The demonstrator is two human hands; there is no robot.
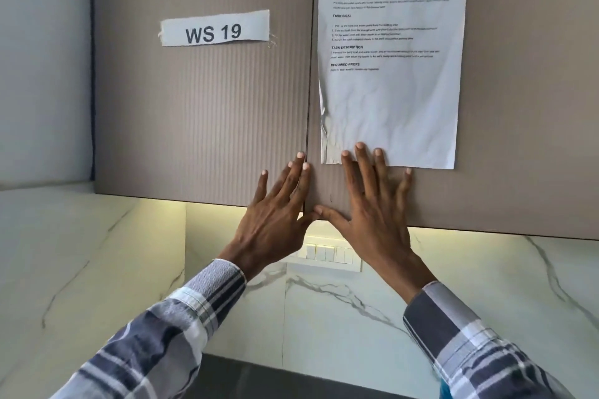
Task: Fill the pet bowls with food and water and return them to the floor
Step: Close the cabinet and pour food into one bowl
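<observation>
Against the lower part of two wall cabinet doors, both hands lie flat with the fingers straight and spread wide, holding nothing. The left hand (275, 210) rests on the left door (201, 107), its fingertips reaching the seam between the doors, and the right hand (372, 204) rests on the right door (518, 107), its fingertips touching the lower edge of a printed instruction sheet (392, 65). The thumbs almost meet at the bottom edge of the doors. A label reading WS 19 (214, 28) is taped higher on the left door. A switch plate (327, 254) sits on the marble wall (324, 317) below. The pet bowls are not in view, so the task seems to be only at its beginning; maybe the food is kept inside. No handle shows, so to open the doors well, the fingers should probably hook under the bottom edge and pull evenly, without tearing the paper.
</observation>
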